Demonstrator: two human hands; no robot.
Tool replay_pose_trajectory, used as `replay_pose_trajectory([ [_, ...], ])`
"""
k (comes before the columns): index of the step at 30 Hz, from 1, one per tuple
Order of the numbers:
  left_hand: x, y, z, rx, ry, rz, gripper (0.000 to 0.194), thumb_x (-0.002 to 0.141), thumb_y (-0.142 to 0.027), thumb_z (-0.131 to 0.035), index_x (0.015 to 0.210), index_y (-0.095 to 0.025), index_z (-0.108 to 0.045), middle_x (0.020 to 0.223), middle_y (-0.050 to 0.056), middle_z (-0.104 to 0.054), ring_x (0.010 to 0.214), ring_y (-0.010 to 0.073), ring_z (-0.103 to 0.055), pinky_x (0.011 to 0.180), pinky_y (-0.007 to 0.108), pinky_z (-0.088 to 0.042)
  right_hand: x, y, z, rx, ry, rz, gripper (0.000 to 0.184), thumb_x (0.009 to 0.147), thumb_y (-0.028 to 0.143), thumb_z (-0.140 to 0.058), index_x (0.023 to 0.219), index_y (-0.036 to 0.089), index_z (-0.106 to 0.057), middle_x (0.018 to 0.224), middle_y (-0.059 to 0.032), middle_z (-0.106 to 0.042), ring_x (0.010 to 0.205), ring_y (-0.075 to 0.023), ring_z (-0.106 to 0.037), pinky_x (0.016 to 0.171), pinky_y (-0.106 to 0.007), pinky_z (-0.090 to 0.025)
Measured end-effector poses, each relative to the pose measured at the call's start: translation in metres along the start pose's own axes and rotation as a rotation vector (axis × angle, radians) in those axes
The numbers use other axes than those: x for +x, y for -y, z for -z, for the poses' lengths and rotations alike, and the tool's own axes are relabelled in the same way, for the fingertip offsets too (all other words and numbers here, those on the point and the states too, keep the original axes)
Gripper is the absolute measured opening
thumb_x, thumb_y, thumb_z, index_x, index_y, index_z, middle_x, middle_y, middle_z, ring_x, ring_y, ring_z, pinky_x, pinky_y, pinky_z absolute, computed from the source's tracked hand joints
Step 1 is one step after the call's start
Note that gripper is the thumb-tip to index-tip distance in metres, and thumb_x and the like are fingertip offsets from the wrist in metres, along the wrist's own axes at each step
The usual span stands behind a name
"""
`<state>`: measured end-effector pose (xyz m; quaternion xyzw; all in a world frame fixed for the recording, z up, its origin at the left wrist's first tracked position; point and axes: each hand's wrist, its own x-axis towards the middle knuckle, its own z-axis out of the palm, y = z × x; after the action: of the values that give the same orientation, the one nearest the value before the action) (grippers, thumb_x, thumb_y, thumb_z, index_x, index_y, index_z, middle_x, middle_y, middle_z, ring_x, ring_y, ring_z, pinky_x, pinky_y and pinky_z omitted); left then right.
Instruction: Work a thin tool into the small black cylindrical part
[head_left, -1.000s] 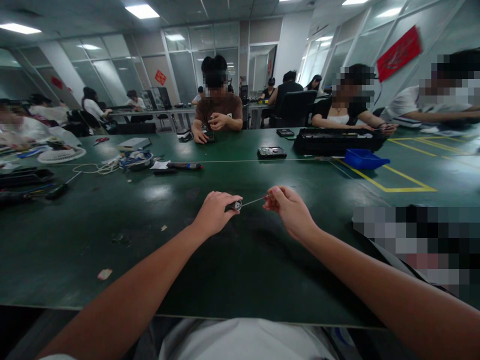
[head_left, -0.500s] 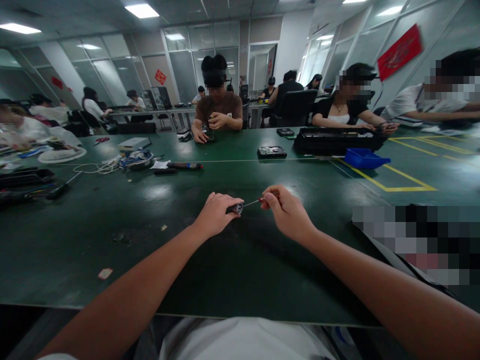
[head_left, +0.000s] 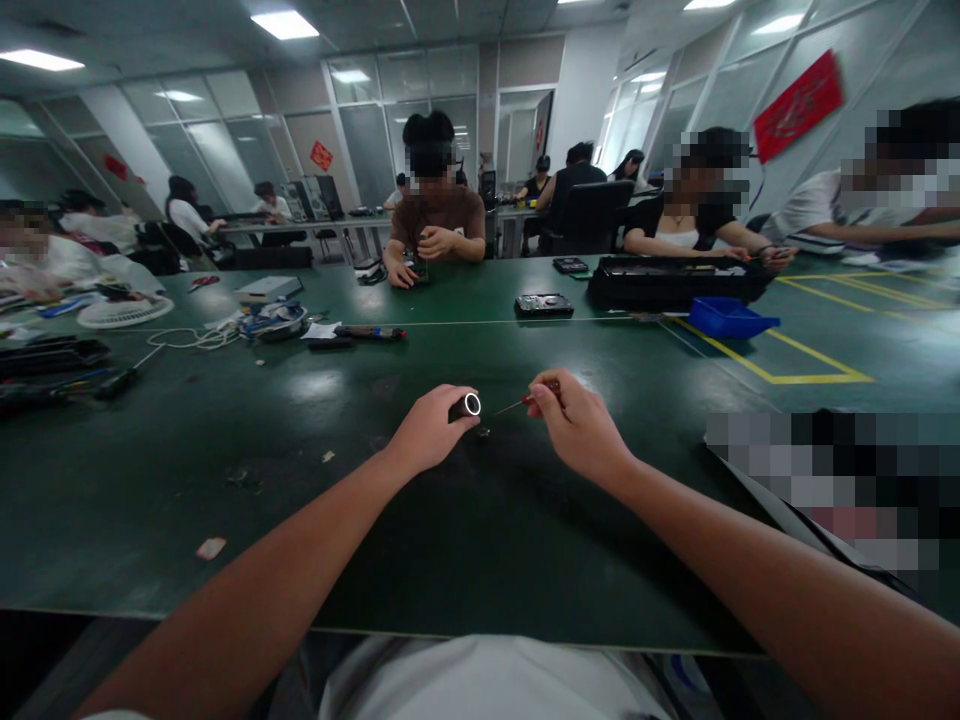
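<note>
My left hand [head_left: 433, 428] is wrapped round a short black tube [head_left: 459, 407], much like a flashlight body, whose bright metal-rimmed end faces right and towards me. A small dark and silvery piece [head_left: 484, 432] sits just below that end; I cannot tell its kind. In my right hand [head_left: 574, 420] a small screwdriver [head_left: 517, 403] with a red handle is pinched, its thin shaft aimed left at the tube. The screwdriver tip is apart from the rim. Most of the tube is hidden by my left fingers.
Across the green table [head_left: 420, 560] a person [head_left: 435, 225] works opposite me. A hard drive [head_left: 543, 304], a blue bin [head_left: 731, 317] and a long black housing [head_left: 675, 282] stand beyond my hands. Cables [head_left: 202, 335] and tools lie to the left. Paper scraps [head_left: 211, 548] are nearer.
The metal insert seen in the tube's end is gone from it, and a small piece now shows below. The tube's end has tilted upward, and the screwdriver has drawn back slightly right.
</note>
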<state>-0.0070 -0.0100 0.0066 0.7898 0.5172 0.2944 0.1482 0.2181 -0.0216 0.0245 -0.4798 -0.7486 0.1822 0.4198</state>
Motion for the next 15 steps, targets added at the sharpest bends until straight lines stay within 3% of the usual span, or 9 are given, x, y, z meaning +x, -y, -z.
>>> replay_pose_trajectory([
  [4,0.0,-0.001,0.0,-0.103,-0.069,0.043,0.042,0.088,-0.025,-0.06,0.129,-0.021,-0.054,0.126,0.007,-0.061,0.112,0.0216,-0.058,0.099,0.036,-0.044,0.0,0.0,0.001,0.022,0.021,-0.025,0.021,0.098,0.037,-0.041,0.095,0.021,-0.055,0.077,-0.0042,-0.068,0.073,-0.0204,-0.065,0.065,-0.032,-0.044],
  [8,-0.002,-0.005,0.001,-0.153,-0.059,0.119,0.044,0.095,-0.029,-0.048,0.138,-0.02,-0.044,0.13,0.01,-0.057,0.115,0.0225,-0.055,0.1,0.039,-0.043,0.0,-0.001,0.001,0.03,0.027,-0.036,0.021,0.098,0.037,-0.041,0.096,0.022,-0.055,0.079,-0.0039,-0.068,0.075,-0.0205,-0.065,0.066,-0.032,-0.044],
  [12,-0.004,-0.012,0.004,-0.11,0.012,0.15,0.04,0.094,-0.044,-0.048,0.126,-0.021,-0.051,0.111,0.008,-0.063,0.095,0.022,-0.061,0.085,0.037,-0.048,0.0,0.0,0.001,0.03,0.045,-0.034,0.021,0.098,0.037,-0.041,0.096,0.022,-0.056,0.079,-0.0034,-0.067,0.074,-0.02,-0.065,0.066,-0.032,-0.044],
  [15,-0.004,-0.014,0.005,-0.027,0.095,0.097,0.031,0.091,-0.044,-0.054,0.111,-0.022,-0.059,0.099,0.005,-0.065,0.086,0.0209,-0.061,0.078,0.035,-0.048,0.0,0.001,0.001,0.021,0.064,-0.036,0.02,0.098,0.036,-0.041,0.097,0.021,-0.056,0.078,-0.0031,-0.068,0.073,-0.0196,-0.065,0.066,-0.031,-0.044],
])
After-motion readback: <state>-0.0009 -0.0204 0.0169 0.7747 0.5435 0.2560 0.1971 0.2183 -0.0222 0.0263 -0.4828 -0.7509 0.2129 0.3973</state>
